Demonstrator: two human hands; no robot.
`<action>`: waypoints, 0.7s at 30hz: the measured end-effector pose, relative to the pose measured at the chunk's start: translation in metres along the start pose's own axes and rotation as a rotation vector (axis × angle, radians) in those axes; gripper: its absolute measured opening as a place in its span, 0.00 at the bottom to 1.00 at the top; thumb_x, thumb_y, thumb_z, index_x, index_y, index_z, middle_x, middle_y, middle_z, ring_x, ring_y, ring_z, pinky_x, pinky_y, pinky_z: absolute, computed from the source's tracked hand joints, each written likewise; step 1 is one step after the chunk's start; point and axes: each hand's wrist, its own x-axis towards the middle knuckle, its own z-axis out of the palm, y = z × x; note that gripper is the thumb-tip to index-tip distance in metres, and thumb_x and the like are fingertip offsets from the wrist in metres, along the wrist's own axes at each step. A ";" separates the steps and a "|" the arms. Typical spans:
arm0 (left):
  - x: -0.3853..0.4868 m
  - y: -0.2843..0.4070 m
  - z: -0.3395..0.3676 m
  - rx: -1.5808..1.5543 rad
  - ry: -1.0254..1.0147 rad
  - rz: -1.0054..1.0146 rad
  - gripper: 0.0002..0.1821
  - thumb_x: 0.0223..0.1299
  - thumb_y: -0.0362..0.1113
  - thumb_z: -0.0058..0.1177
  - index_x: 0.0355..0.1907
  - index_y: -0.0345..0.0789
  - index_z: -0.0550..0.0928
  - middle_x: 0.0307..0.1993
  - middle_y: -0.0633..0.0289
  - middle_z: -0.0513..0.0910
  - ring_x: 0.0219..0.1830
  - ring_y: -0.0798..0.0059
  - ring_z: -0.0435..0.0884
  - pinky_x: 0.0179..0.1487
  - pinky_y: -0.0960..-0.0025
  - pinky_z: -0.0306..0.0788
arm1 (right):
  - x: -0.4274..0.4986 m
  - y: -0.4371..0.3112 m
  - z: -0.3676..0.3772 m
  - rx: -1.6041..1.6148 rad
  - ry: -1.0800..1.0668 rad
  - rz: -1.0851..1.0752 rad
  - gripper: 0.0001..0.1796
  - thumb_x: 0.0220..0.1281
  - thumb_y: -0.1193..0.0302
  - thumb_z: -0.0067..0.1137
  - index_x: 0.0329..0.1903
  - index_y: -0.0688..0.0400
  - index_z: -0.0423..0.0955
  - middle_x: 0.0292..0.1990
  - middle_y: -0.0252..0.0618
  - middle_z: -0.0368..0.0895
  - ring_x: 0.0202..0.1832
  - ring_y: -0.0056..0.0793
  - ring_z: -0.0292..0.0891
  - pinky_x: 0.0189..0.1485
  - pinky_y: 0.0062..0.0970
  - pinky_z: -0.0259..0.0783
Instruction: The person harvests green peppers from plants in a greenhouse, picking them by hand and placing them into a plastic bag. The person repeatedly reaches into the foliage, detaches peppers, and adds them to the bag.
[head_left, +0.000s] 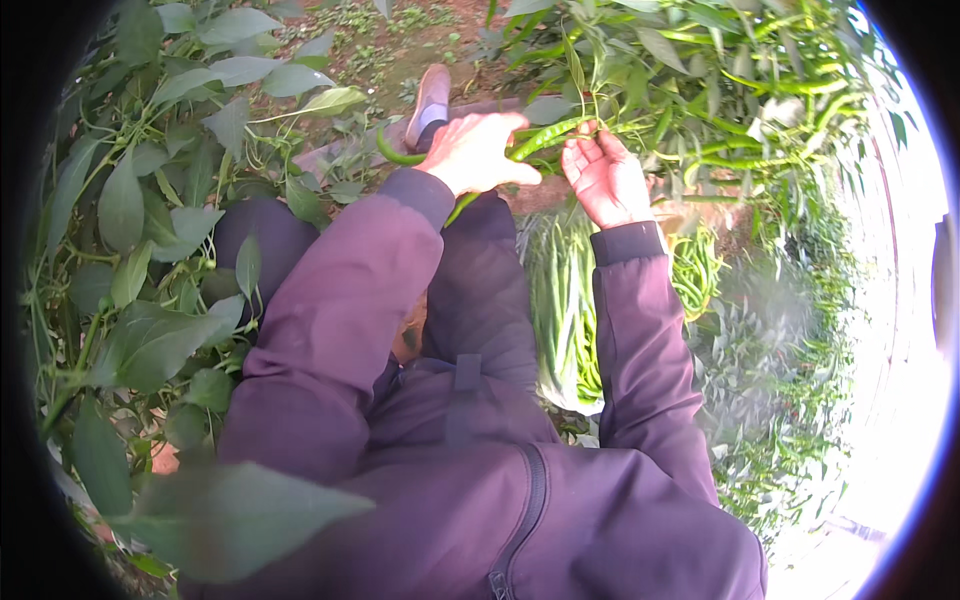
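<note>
My left hand (476, 154) is curled palm-down over several long green chili peppers. One curved pepper (399, 156) sticks out on the wrist side, and the tip of another pepper (460, 208) shows below the wrist. A wrinkled green pepper (547, 140) spans from under the left fingers towards my right hand (606, 176). The right hand is turned palm up, its bent fingertips at that pepper's stem end among thin pepper-plant stems (596, 105). What lies beneath the left palm is hidden.
A clear plastic bag (559, 300) of long green peppers stands beside my right leg, partly behind the right forearm. More peppers (694, 274) lie beyond that sleeve. Leafy pepper plants (139, 202) crowd the left, and laden plants (780, 97) hang at upper right. My shoe (431, 97) rests on soil.
</note>
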 end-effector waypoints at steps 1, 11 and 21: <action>0.002 0.004 0.003 0.032 -0.136 -0.021 0.35 0.49 0.59 0.71 0.57 0.40 0.85 0.47 0.50 0.89 0.50 0.52 0.88 0.55 0.52 0.78 | -0.010 -0.005 0.006 -0.019 0.050 0.007 0.10 0.81 0.66 0.50 0.52 0.57 0.77 0.45 0.40 0.88 0.46 0.36 0.83 0.56 0.40 0.82; -0.020 0.033 -0.025 -0.138 -0.277 -0.023 0.26 0.70 0.57 0.59 0.29 0.33 0.84 0.19 0.63 0.81 0.23 0.73 0.78 0.32 0.63 0.70 | -0.030 -0.024 0.018 -0.058 0.015 -0.062 0.07 0.72 0.76 0.62 0.49 0.64 0.79 0.42 0.42 0.86 0.41 0.27 0.83 0.48 0.25 0.85; -0.070 0.015 -0.081 -0.014 -0.218 -0.121 0.27 0.71 0.55 0.55 0.33 0.29 0.85 0.23 0.50 0.82 0.24 0.59 0.79 0.34 0.56 0.71 | 0.006 -0.018 -0.035 -0.452 0.258 -0.119 0.08 0.69 0.78 0.66 0.47 0.61 0.79 0.42 0.37 0.87 0.43 0.25 0.85 0.51 0.23 0.85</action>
